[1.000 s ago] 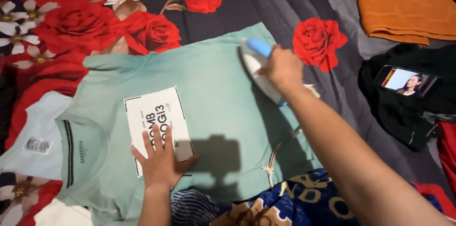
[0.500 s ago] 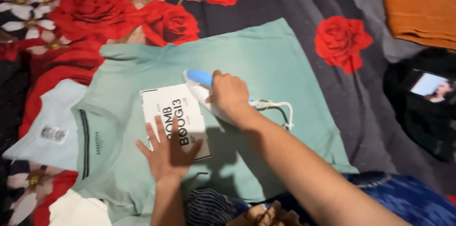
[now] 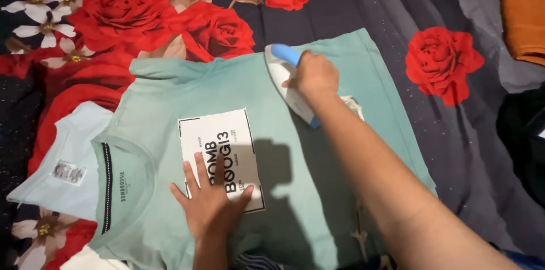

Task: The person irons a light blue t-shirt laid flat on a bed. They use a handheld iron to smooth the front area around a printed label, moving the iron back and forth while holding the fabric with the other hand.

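1 iron [image 3: 286, 80] in right hand [image 3: 314, 74], 1 tee [image 3: 318, 162].

A single head-worn camera looks steeply down from close range at the mint-green cotton T-shirt [image 3: 318, 156] filling the frame's centre, the rose-printed dark bedsheet [image 3: 340, 3] across the top.

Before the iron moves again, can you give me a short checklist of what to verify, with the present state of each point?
1. Right hand has a closed grip on the iron: ok.
2. Left hand lies flat, holding down the green T-shirt: ok.
3. Left hand is apart from the iron: ok.
4. Iron is off the white printed patch: ok.
5. Cord is clear of the iron's path: cannot tell.
6. Fabric under the iron is smooth: cannot tell.
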